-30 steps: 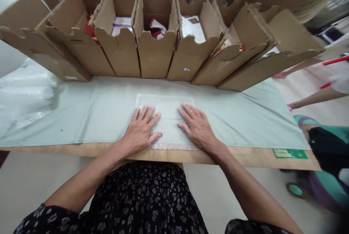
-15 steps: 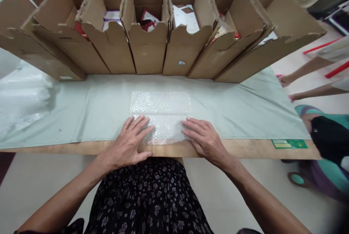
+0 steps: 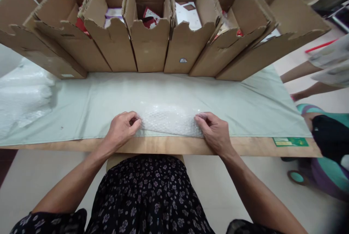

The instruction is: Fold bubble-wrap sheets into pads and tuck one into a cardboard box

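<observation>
A clear sheet of bubble wrap (image 3: 170, 119) lies in front of me near the table's front edge, folded or curled over, its near side slightly raised. My left hand (image 3: 124, 126) pinches its left end between thumb and fingers. At the opposite end my right hand (image 3: 214, 128) grips it the same way, thumb toward me. Whether anything lies inside the fold cannot be made out through the shiny plastic.
Several cardboard bins (image 3: 151, 46) stand in a row along the back, holding small boxes and packets. A pile of bubble wrap (image 3: 25, 97) sits at the left. On the right front edge lies a green card (image 3: 291, 142). Another person's arms (image 3: 302, 81) show beyond the table.
Both hands have gone from lying flat on the bubble wrap to pinching its ends. The sheet's far part has been brought toward me, so it looks shorter from front to back.
</observation>
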`<state>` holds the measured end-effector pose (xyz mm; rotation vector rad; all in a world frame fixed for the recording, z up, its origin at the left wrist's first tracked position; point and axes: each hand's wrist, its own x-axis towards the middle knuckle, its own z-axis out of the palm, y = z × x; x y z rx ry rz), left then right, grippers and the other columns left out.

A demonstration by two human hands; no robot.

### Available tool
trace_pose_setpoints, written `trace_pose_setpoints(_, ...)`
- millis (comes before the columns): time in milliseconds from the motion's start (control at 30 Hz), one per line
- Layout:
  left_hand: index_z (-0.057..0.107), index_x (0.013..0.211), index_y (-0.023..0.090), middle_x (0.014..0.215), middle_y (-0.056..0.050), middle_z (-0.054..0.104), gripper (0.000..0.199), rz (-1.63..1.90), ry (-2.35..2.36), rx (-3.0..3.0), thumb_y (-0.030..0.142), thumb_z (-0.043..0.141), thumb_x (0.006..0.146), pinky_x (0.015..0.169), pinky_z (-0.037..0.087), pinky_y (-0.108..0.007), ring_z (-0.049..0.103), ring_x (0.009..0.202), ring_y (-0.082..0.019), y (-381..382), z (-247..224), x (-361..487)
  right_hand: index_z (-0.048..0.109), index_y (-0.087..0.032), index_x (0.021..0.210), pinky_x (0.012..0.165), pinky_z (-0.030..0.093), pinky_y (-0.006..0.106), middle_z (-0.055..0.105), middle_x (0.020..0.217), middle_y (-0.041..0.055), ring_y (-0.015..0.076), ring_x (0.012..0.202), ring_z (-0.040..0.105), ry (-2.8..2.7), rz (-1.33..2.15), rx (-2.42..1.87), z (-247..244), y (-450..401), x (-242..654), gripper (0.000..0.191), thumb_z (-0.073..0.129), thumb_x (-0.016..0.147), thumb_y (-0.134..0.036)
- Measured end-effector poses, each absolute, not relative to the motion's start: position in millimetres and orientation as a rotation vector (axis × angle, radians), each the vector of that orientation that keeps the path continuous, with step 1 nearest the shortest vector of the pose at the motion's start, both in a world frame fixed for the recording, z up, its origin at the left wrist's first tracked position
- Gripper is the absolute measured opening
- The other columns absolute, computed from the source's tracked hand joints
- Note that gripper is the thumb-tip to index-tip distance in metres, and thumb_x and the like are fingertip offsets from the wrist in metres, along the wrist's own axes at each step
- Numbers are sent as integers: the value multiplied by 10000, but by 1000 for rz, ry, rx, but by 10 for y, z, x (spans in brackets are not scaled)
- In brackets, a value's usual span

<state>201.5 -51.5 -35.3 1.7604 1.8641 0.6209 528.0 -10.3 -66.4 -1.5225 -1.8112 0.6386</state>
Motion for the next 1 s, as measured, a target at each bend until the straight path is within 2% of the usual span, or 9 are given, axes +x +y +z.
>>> trace_pose_setpoints(100,692,845,219,766,-27,707,84,424,2013,1884,252,616,860,745,476,-354,637,738,-217,-467,-359,2029,740,-193,1076,843,486,422,751,934,93,253,850,661,-2007,297,-1621,-754,-17,5332,348,616,956,-495)
trace_pose_setpoints(233,698,1020,192,895,-59,708,207,311,2107,1896,356,678,894,797,493,-390,655,847,-261,-453,-355,2016,692,-167,1279,898,458,472,724,1215,163,333,1045,636,-2163,74,-1725,-753,33,5417,527,574,957,-567)
trace_pose_setpoints(400,634,814,201,894,-82,681,132,243,2042,2002,291,635,910,812,488,-388,646,903,-273,-450,-406,2052,719,-197,955,925,459,485,716,1278,144,342,1106,622,-2259,267,-1614,-667,103,5295,285,636,918,-466)
trace_pose_setpoints(500,595,770,211,876,-69,686,128,326,1980,2051,217,591,898,798,477,-370,646,871,-250,-452,-388,2038,659,-210,853,872,500,423,760,1134,107,287,1016,670,-2143,506,-1523,-566,40,5213,180,639,907,-380)
trace_pose_setpoints(567,598,786,214,834,-51,694,109,387,1998,2049,209,585,895,788,470,-372,645,812,-238,-409,-338,2001,685,-213,1000,757,529,357,767,979,69,221,824,683,-2009,692,-1525,-481,-111,5182,185,650,907,-369)
trace_pose_setpoints(633,617,814,213,803,-41,705,87,436,2029,2080,209,588,896,806,471,-388,650,780,-239,-287,-282,1981,658,-208,1287,658,543,314,757,883,34,180,689,665,-1914,891,-1521,-411,-338,5138,392,654,932,-375)
trace_pose_setpoints(733,659,856,207,858,-61,743,112,487,1951,2237,166,566,902,877,476,-423,681,849,-263,45,-256,2065,479,-195,1577,732,619,325,793,1025,69,201,832,747,-1871,1056,-1460,-397,-708,5000,643,635,979,-370)
trace_pose_setpoints(833,708,947,190,958,-101,763,167,476,1816,2354,114,569,894,910,485,-450,687,937,-294,376,-316,2284,597,-205,1501,966,630,369,748,1319,116,234,1147,748,-1861,1068,-1356,-468,-951,4829,516,600,998,-322)
trace_pose_setpoints(1000,671,1286,155,1241,-175,709,374,682,1669,2422,143,606,917,1004,481,-512,634,1145,-337,209,-431,2489,800,-241,1170,1002,613,404,799,1171,84,243,1100,758,-1768,1355,-1312,-462,-967,4796,285,616,995,-370)
